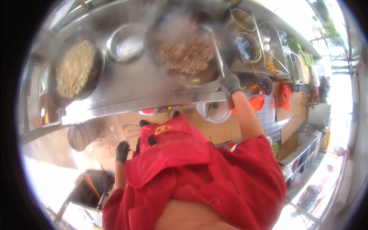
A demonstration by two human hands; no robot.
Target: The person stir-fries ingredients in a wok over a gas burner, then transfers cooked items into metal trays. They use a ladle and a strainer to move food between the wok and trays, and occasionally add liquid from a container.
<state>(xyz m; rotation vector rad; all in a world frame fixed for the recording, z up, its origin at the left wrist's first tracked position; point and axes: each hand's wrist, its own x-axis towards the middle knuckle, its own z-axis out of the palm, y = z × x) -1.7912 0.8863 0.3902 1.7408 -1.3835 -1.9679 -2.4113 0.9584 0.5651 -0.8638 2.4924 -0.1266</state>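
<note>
My right hand (231,83), in a grey glove, grips a long-handled metal cooking utensil (217,51) with a brown handle end below the fist. Its far end reaches into a large dark wok (211,77), where steam blurs its shape. Browned sliced meat (187,54) fills the wok's middle, with a few pale pieces near the front rim. My left hand (122,151), also gloved, hangs low at my left side, beside my red apron (172,143); how far its fingers are closed is unclear.
Left on the steel range (126,83) are a steel basin (113,43) and a wok (99,69) of pale round pieces (75,69). At right stand pots (247,47) and a strainer (241,19). Below are a white bucket (214,112) and a metal bucket (79,138) on cardboard.
</note>
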